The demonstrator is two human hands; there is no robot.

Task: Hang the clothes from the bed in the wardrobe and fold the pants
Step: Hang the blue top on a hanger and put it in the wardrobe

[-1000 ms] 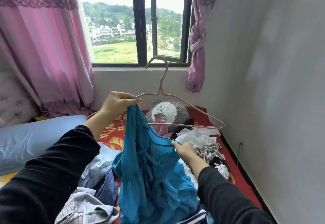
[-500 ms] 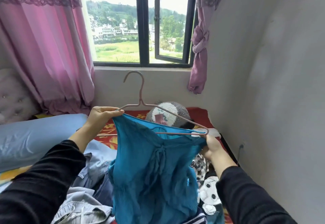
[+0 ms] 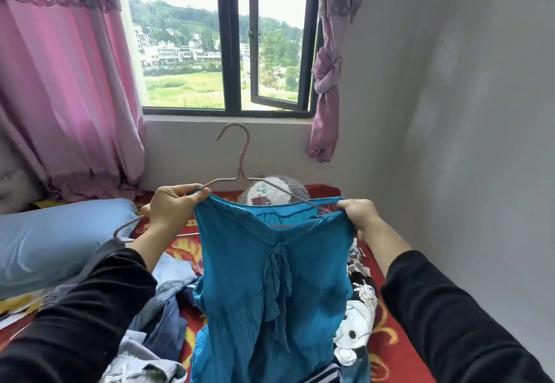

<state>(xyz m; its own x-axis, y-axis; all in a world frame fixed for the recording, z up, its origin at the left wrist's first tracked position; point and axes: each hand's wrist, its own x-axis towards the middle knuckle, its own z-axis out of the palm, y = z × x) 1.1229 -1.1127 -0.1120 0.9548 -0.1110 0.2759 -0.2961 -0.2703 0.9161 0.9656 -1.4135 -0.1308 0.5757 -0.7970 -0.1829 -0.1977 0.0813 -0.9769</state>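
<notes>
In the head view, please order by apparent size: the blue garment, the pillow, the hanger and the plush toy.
1. blue garment, nearest the camera
2. pillow, cut off by the frame edge
3. hanger, wide but thin
4. plush toy, mostly hidden

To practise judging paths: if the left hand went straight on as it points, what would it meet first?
Probably the wall below the window; the left hand, gripping the hanger and blue top, aims left of the plush toy. Depth is unclear.
</notes>
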